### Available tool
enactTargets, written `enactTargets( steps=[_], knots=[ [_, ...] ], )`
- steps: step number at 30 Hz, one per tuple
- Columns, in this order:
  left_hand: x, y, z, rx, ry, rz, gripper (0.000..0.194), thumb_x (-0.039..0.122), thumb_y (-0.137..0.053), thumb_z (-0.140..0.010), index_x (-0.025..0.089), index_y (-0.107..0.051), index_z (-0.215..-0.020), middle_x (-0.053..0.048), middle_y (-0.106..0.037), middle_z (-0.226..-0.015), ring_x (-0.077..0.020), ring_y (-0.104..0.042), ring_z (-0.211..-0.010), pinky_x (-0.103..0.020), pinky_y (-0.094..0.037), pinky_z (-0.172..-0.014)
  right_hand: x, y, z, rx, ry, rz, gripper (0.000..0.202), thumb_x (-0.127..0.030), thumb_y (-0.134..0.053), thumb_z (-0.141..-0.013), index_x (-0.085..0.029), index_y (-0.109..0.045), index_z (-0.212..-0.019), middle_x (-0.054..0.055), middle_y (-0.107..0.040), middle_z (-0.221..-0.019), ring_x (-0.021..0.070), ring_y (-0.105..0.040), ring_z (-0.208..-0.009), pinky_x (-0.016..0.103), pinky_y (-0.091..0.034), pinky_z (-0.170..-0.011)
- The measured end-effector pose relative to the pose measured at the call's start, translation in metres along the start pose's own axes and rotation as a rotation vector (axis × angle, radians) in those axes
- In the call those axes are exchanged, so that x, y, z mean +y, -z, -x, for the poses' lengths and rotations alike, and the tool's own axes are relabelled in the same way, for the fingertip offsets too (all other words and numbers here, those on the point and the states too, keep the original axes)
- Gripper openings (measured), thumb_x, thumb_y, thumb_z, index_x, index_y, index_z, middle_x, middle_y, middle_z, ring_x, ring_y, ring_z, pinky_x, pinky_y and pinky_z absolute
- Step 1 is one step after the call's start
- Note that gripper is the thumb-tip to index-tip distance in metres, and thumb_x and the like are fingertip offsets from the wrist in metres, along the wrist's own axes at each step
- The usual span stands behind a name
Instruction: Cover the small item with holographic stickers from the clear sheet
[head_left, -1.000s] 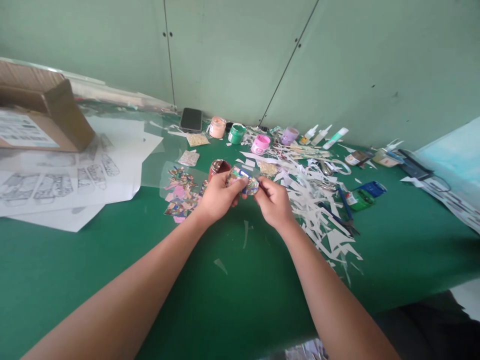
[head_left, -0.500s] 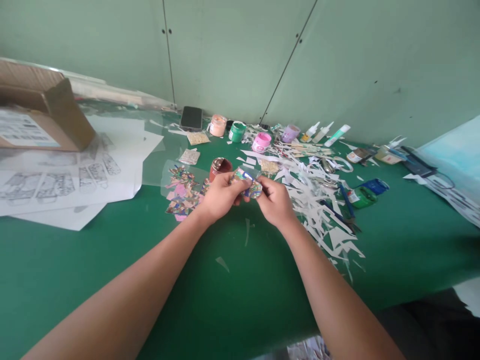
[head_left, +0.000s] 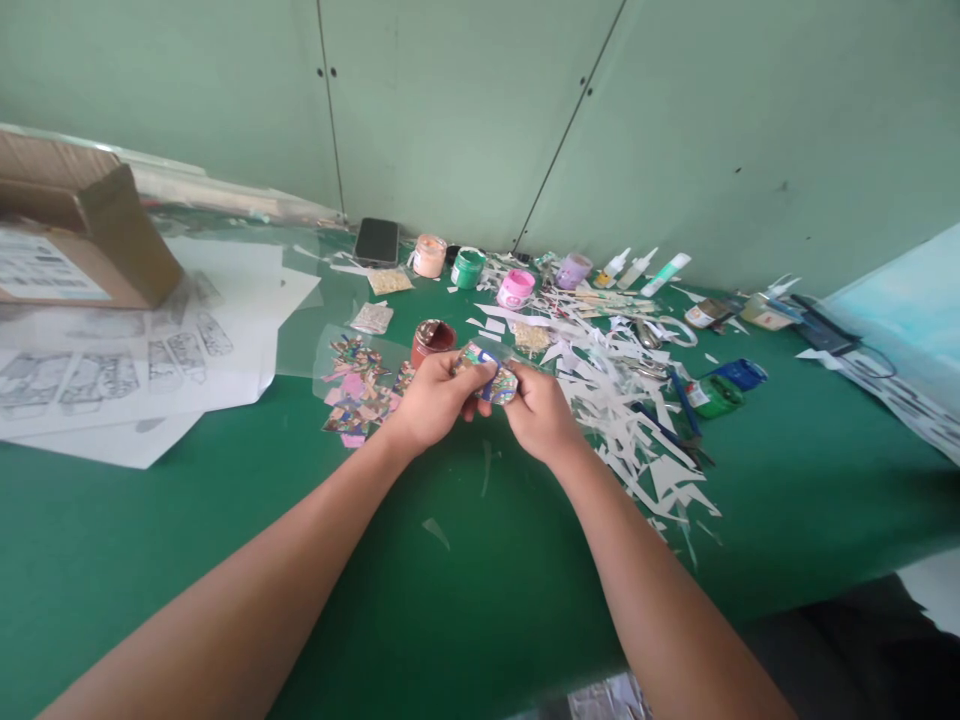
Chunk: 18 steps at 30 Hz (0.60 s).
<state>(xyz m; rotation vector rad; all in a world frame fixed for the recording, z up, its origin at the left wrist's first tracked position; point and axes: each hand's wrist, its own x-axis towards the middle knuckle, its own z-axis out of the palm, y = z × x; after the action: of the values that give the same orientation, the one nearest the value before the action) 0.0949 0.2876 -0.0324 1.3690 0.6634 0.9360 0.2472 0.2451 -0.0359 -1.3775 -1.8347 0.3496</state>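
Observation:
Both hands meet over the middle of the green table, closed on one small flat patterned piece with blue, green and gold colours. My left hand pinches its left side, thumb on top. On its right edge are the fingers of my right hand. A dark red jar, open at the top, stands just behind my left hand. To the left, colourful cut pieces lie on a clear sheet. White paper scraps are heaped right of my right hand.
Printed sheets and a cardboard box are at the left. Along the back stand a phone, an orange jar, a green jar and a pink jar. Blue-handled tools lie right.
The view has shifted slightly, so the table things sit a little lower and further left. Both hands still hold the piece, which now looks tilted a little differently.

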Motion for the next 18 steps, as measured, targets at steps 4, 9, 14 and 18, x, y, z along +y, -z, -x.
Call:
enactTargets(
  steps=[4, 9, 14, 18],
  knots=[
    [0.000, -0.002, 0.001, -0.009, 0.005, 0.025, 0.040, 0.049, -0.074, -0.073, 0.017, -0.057, -0.056, 0.002, -0.058, -0.046, -0.0079, -0.048, -0.042, -0.021, -0.040, -0.044, -0.002, -0.004, 0.001, 0.035, 0.004, 0.064, 0.015, -0.012, -0.047, -0.079, -0.024, -0.054, -0.073, -0.001, -0.064, -0.060, 0.0183, -0.060, -0.056, 0.027, -0.041, -0.055],
    [0.001, -0.013, 0.004, 0.015, 0.044, 0.168, 0.039, 0.048, -0.073, -0.074, 0.016, -0.057, -0.058, 0.002, -0.058, -0.050, -0.0068, -0.047, -0.041, -0.020, -0.038, -0.043, -0.004, -0.009, 0.003, 0.110, 0.003, 0.042, 0.016, -0.011, -0.047, -0.076, -0.026, -0.047, -0.072, -0.004, -0.061, -0.056, 0.0164, -0.058, -0.052, 0.026, -0.041, -0.053],
    [0.001, -0.018, 0.006, 0.027, 0.080, 0.234, 0.038, 0.048, -0.073, -0.073, 0.016, -0.057, -0.060, 0.002, -0.058, -0.051, -0.0072, -0.047, -0.042, -0.020, -0.037, -0.042, -0.003, -0.010, 0.004, 0.121, -0.004, 0.014, 0.018, -0.008, -0.047, -0.076, -0.026, -0.048, -0.074, -0.006, -0.062, -0.056, 0.0157, -0.061, -0.053, 0.025, -0.045, -0.055],
    [0.001, -0.014, 0.005, 0.017, 0.068, 0.194, 0.037, 0.048, -0.073, -0.073, 0.017, -0.057, -0.060, 0.002, -0.058, -0.050, -0.0075, -0.048, -0.043, -0.021, -0.039, -0.043, -0.004, -0.010, 0.004, 0.122, 0.002, 0.016, 0.016, -0.011, -0.048, -0.078, -0.026, -0.048, -0.072, -0.005, -0.063, -0.055, 0.0157, -0.061, -0.052, 0.025, -0.044, -0.054]
  ],
)
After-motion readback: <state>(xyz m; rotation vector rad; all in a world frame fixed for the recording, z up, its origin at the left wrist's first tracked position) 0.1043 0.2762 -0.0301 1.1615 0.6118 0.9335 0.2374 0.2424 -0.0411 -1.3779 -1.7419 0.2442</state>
